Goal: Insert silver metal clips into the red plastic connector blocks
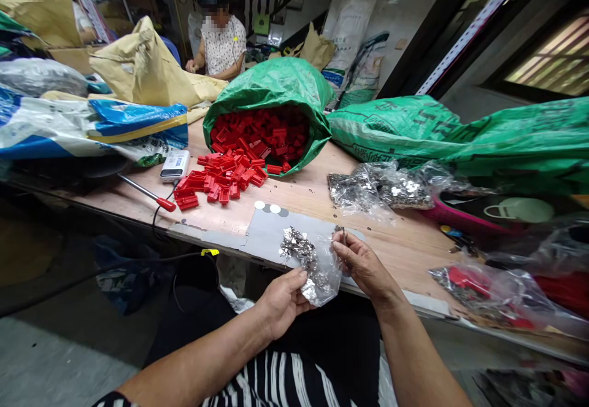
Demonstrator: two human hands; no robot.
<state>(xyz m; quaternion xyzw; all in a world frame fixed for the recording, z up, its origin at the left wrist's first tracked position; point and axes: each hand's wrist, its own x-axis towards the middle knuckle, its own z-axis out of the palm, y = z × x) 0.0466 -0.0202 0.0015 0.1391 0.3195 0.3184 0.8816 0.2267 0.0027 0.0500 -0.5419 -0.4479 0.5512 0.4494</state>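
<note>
A clear plastic bag (327, 275) with small silvery metal pieces hangs over the table's front edge. My left hand (284, 301) is closed on the bag's lower left side, fingers beneath it and thumb on top. At the bag's upper right, my right hand (358, 259) pinches its edge, with something small and dark at the fingertips. Loose metal pieces (297, 244) lie in a heap on a grey sheet (264, 229), touching the bag. Behind them, red plastic parts (221, 177) spill from the mouth of a green sack (280, 81).
A red-handled lever (165, 204) and a white device (175, 166) are at the left. Bags of metal pieces (381, 189), a pink basin (464, 220) and a bag with red items (497, 290) lie right. Across the table sits a person (223, 45).
</note>
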